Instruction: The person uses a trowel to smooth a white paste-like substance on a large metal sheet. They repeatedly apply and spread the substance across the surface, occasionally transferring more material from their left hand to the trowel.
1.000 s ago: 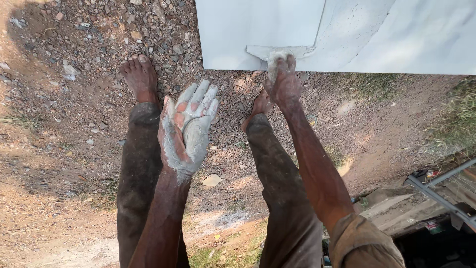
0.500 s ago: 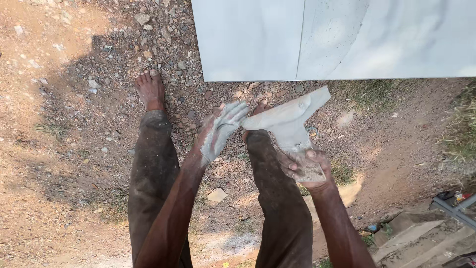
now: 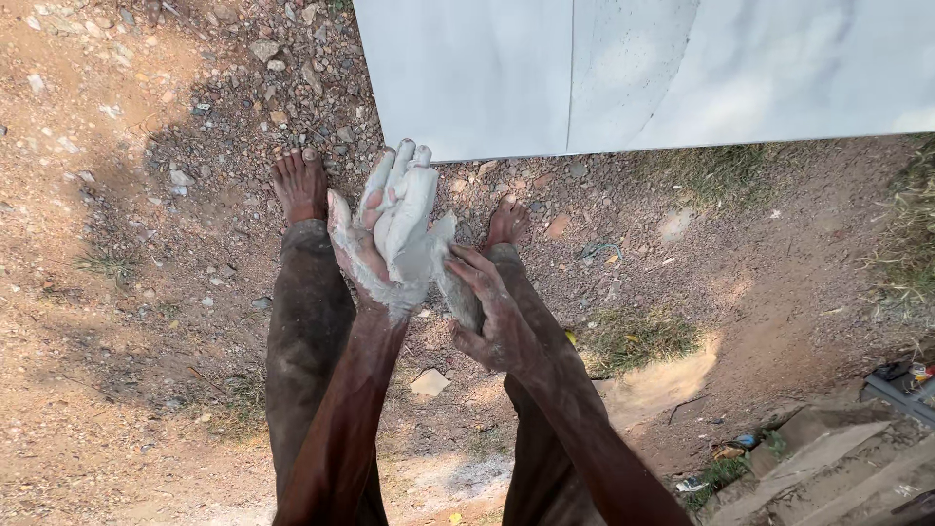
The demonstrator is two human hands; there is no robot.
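My left hand [image 3: 385,229] is raised palm-up over my legs, fingers apart and coated in pale grey paste. A grey-white scraper tool [image 3: 438,258] lies flat against that palm, its blade smeared with the same paste. My right hand [image 3: 492,317] grips the tool's handle end and presses the blade onto the left palm. Both hands hover above my bare feet [image 3: 300,183] on stony soil. A large white slab [image 3: 623,68] stands just beyond my toes.
Loose stones and gravel cover the ground at the left and near the slab's edge. Patches of grass [image 3: 633,336] grow to the right. Concrete pieces and scrap [image 3: 828,458] lie at the lower right corner. A flat stone [image 3: 429,382] sits between my legs.
My right hand pulled the scraper off the white slab and brought it down to my left palm. My left hand turned palm-up to meet the blade. The view shifted slightly left.
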